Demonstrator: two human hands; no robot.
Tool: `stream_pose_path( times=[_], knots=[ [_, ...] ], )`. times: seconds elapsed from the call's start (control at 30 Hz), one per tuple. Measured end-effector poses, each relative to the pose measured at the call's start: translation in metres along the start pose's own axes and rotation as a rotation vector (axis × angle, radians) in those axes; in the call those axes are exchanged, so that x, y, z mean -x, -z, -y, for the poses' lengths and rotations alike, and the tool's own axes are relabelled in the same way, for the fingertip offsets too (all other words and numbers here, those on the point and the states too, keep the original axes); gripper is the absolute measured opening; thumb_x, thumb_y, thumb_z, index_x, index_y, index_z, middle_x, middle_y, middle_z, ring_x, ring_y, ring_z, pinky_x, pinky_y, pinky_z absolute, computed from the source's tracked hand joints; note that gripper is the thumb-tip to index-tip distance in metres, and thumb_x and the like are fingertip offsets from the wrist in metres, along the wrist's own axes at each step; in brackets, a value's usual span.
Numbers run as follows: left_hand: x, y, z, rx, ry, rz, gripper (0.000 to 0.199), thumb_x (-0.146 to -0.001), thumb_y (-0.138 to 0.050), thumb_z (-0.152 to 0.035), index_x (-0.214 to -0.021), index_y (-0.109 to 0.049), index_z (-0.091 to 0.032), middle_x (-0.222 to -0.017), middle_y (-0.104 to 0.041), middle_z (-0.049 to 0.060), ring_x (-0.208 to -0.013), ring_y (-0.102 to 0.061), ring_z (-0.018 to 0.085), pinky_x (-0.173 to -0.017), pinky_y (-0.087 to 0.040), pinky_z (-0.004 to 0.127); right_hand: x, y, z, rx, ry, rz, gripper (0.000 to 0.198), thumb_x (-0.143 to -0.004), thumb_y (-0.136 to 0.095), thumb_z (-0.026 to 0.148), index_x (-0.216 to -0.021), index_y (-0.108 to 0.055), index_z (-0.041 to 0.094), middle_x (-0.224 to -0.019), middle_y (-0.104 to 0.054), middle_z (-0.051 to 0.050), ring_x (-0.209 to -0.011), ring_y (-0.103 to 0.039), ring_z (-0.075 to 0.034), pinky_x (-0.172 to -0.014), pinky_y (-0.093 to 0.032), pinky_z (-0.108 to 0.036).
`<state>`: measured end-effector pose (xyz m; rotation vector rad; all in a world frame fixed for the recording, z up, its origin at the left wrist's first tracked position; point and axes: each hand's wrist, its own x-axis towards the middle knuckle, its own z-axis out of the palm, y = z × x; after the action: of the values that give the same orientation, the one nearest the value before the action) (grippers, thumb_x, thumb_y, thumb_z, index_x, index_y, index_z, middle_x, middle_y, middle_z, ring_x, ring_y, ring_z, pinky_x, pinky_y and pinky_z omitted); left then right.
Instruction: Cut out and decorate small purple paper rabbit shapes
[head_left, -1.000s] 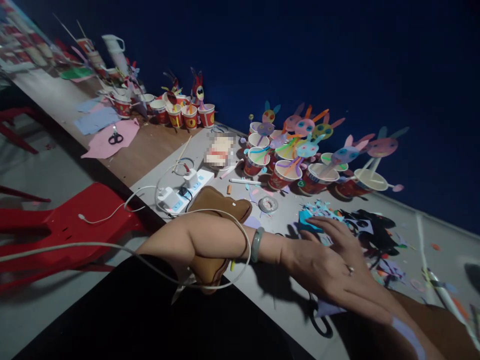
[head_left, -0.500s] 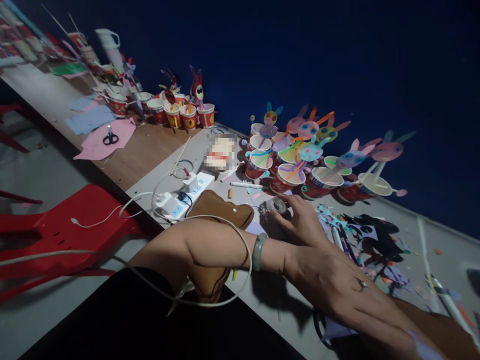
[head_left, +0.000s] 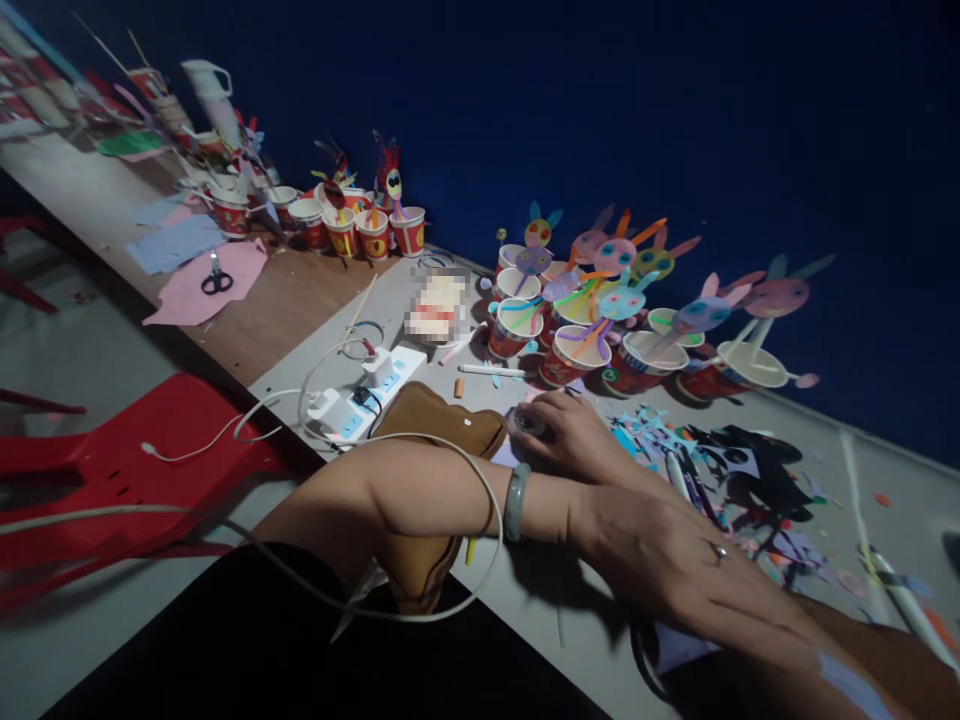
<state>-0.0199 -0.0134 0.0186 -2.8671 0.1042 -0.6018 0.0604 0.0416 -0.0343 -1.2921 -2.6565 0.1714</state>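
Note:
My left hand (head_left: pixel 660 560), with a ring and a bracelet on its arm, reaches across to the right above my right forearm. Its fingers point to the lower right and are pressed together at a pale purple piece of paper (head_left: pixel 847 682). My right hand (head_left: pixel 574 430) lies lower on the table, its fingers curled over a clear roll of tape (head_left: pixel 527 421). Beneath my left arm is a brown padded piece (head_left: pixel 442 415). Black scissor handles (head_left: pixel 646 660) show partly under my left hand, beside more purple paper (head_left: pixel 681 645).
Paper cups with rabbit-faced figures (head_left: pixel 622 300) stand along the wall. A power strip (head_left: pixel 386 390) with plugs and a looping white cable (head_left: pixel 491 510) lies left. Paper scraps (head_left: pixel 750 480) and pens (head_left: pixel 679 478) cover the right. A red chair (head_left: pixel 165 440) stands beside the table.
My right hand has moved a little left with the roll of tape, and its fingers have curled further over it. My left hand has hardly moved.

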Motion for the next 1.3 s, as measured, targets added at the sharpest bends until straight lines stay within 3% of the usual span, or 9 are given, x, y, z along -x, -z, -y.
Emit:
stream_pose_path(
  times=[0.1, 0.17, 0.37, 0.47, 0.7, 0.87, 1.03, 1.17, 1.3],
  knots=[
    [0.000, 0.000, 0.000, 0.087, -0.211, -0.126, 0.060, -0.096, -0.022, -0.006, -0.130, -0.062, -0.037, -0.096, -0.069, -0.002, -0.072, -0.063, 0.004, -0.064, -0.047, 0.020, 0.027, 0.018, -0.024, 0.060, -0.082, 0.100, 0.034, -0.081, -0.063, 0.042, -0.106, -0.072, 0.021, -0.101, -0.074, -0.012, -0.096, -0.067, -0.029, -0.080, -0.045, -0.041],
    [-0.001, 0.000, 0.001, 0.087, -0.192, -0.157, 0.058, -0.096, -0.025, -0.006, -0.127, -0.064, -0.035, -0.094, -0.069, -0.002, -0.072, -0.063, 0.004, -0.059, -0.045, 0.021, 0.046, 0.034, -0.038, 0.136, -0.192, 0.113, 0.030, -0.077, -0.065, 0.043, -0.096, -0.073, 0.021, -0.096, -0.075, -0.012, -0.089, -0.068, -0.032, -0.076, -0.045, -0.043],
    [-0.003, -0.006, -0.003, 0.105, -0.219, -0.282, 0.052, -0.096, -0.030, -0.010, -0.121, -0.068, -0.035, -0.086, -0.066, -0.001, -0.062, -0.058, 0.004, -0.054, -0.044, 0.020, 0.066, 0.067, -0.037, -0.092, -0.289, -0.125, 0.042, -0.085, -0.059, 0.052, -0.106, -0.068, 0.017, -0.104, -0.073, -0.016, -0.091, -0.068, -0.031, -0.076, -0.051, -0.042],
    [-0.003, -0.008, -0.006, 0.118, -0.250, -0.288, 0.050, -0.096, -0.031, -0.011, -0.120, -0.069, -0.033, -0.085, -0.064, 0.000, -0.063, -0.058, 0.004, -0.055, -0.044, 0.019, 0.050, 0.055, -0.021, -0.195, -0.235, -0.136, 0.038, -0.084, -0.060, 0.050, -0.105, -0.068, 0.019, -0.105, -0.072, -0.013, -0.092, -0.069, -0.029, -0.078, -0.053, -0.041],
    [-0.003, -0.014, -0.011, 0.143, -0.200, -0.099, 0.053, -0.098, -0.028, -0.012, -0.126, -0.063, -0.040, -0.090, -0.064, -0.001, -0.069, -0.057, 0.004, -0.062, -0.044, 0.020, 0.015, 0.011, -0.007, -0.323, -0.128, -0.180, 0.044, -0.085, -0.062, 0.040, -0.123, -0.063, 0.018, -0.114, -0.071, -0.014, -0.101, -0.067, -0.027, -0.083, -0.054, -0.040],
    [-0.003, -0.022, -0.015, 0.153, -0.211, -0.216, 0.050, -0.098, -0.030, -0.016, -0.122, -0.066, -0.040, -0.094, -0.066, 0.000, -0.068, -0.059, 0.005, -0.062, -0.046, 0.022, 0.036, 0.000, -0.005, -0.062, -0.068, -0.117, 0.025, -0.093, -0.051, 0.032, -0.103, -0.072, 0.021, -0.097, -0.077, -0.011, -0.093, -0.069, -0.026, -0.086, -0.047, -0.043],
    [-0.001, -0.016, -0.013, 0.199, -0.200, -0.142, 0.046, -0.098, -0.030, -0.021, -0.118, -0.068, -0.041, -0.096, -0.067, 0.000, -0.077, -0.063, 0.009, -0.065, -0.047, 0.025, 0.065, -0.010, 0.004, -0.126, 0.089, -0.062, 0.036, -0.098, -0.042, 0.029, -0.129, -0.060, 0.026, -0.114, -0.074, -0.008, -0.106, -0.066, -0.021, -0.093, -0.045, -0.040],
    [-0.003, -0.008, -0.009, 0.304, -0.233, -0.057, 0.045, -0.099, -0.030, -0.020, -0.119, -0.066, -0.037, -0.088, -0.063, 0.000, -0.071, -0.057, 0.007, -0.064, -0.045, 0.022, 0.084, 0.002, -0.019, 0.007, -0.075, -0.225, 0.028, -0.095, -0.048, 0.033, -0.114, -0.067, 0.024, -0.106, -0.075, -0.008, -0.099, -0.067, -0.024, -0.088, -0.045, -0.042],
    [-0.005, -0.006, -0.012, 0.254, -0.237, -0.101, 0.054, -0.097, -0.023, -0.011, -0.116, -0.069, -0.032, -0.082, -0.059, 0.000, -0.060, -0.051, 0.005, -0.055, -0.039, 0.022, 0.099, 0.016, -0.049, 0.190, -0.277, -0.138, 0.035, -0.088, -0.054, 0.048, -0.104, -0.071, 0.022, -0.110, -0.072, -0.013, -0.102, -0.062, -0.033, -0.082, -0.043, -0.046]
  ],
)
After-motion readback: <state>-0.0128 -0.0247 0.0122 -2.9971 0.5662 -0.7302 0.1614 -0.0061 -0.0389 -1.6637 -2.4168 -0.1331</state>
